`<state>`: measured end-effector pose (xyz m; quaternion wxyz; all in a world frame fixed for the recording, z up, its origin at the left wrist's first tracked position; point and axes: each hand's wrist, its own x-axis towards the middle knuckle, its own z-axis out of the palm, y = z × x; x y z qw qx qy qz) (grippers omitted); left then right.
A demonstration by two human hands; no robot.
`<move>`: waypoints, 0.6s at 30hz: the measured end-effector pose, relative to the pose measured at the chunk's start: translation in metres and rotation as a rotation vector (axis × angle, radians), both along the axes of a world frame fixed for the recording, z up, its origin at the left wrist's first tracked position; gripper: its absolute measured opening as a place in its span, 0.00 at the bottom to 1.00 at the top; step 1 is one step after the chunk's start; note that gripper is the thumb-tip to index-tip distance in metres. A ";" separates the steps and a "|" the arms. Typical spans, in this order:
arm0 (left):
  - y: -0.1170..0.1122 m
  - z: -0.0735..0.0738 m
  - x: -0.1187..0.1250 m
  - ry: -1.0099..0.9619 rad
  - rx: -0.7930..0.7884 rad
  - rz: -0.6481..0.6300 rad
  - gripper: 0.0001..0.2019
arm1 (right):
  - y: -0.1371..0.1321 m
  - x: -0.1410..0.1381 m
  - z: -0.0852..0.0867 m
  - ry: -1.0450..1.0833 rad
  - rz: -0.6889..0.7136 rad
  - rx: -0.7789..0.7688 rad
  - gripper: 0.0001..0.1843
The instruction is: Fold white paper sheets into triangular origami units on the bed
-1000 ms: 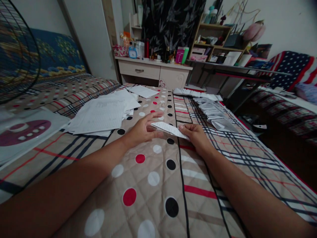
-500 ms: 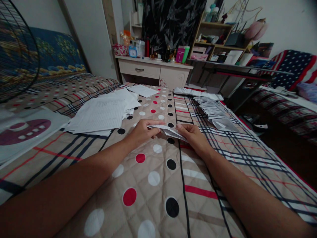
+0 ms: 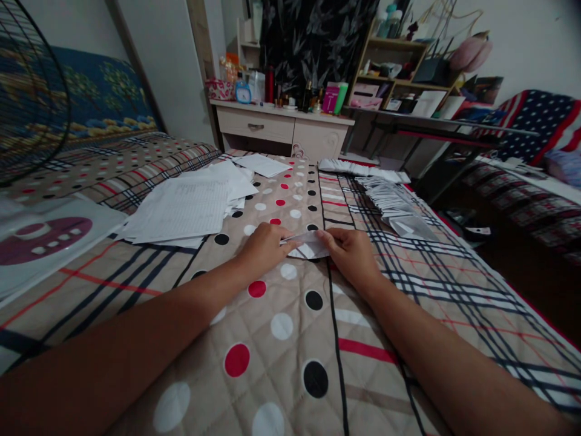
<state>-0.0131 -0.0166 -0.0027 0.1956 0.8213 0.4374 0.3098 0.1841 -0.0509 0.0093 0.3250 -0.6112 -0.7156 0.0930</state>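
A folded white sheet of paper (image 3: pixel 309 247) lies low over the quilted bedspread (image 3: pixel 290 339), held from both ends. My left hand (image 3: pixel 263 247) pinches its left edge with curled fingers. My right hand (image 3: pixel 351 254) grips its right edge, fingers closed on the fold. Both hands rest on the spotted part of the quilt, close together with the paper between them.
A loose pile of printed sheets (image 3: pixel 186 206) lies to the left, a single sheet (image 3: pixel 262 165) beyond it. A row of folded papers (image 3: pixel 390 203) runs along the right side of the bed. A fan guard (image 3: pixel 27 103) stands far left; a dresser (image 3: pixel 281 127) and shelves (image 3: pixel 399 72) behind.
My left hand, open a second ago, has closed on the paper's left edge. Both hands moved closer together and the paper has become narrower between them.
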 end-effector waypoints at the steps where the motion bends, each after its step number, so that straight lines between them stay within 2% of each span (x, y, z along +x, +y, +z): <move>1: 0.000 0.000 0.000 0.037 0.017 0.005 0.14 | 0.000 0.000 0.000 -0.033 -0.010 0.012 0.19; 5: -0.001 0.003 -0.005 0.124 0.078 0.061 0.14 | 0.003 0.007 -0.002 -0.088 0.002 0.061 0.11; 12: 0.004 -0.002 -0.010 0.072 0.134 0.150 0.11 | 0.008 0.014 -0.004 -0.090 0.010 0.108 0.09; 14: 0.004 -0.002 -0.009 0.047 0.150 0.123 0.10 | 0.007 0.011 -0.004 -0.068 0.042 0.117 0.08; 18: 0.001 -0.003 -0.004 0.025 0.221 -0.011 0.09 | 0.003 0.003 -0.002 -0.138 0.104 0.147 0.12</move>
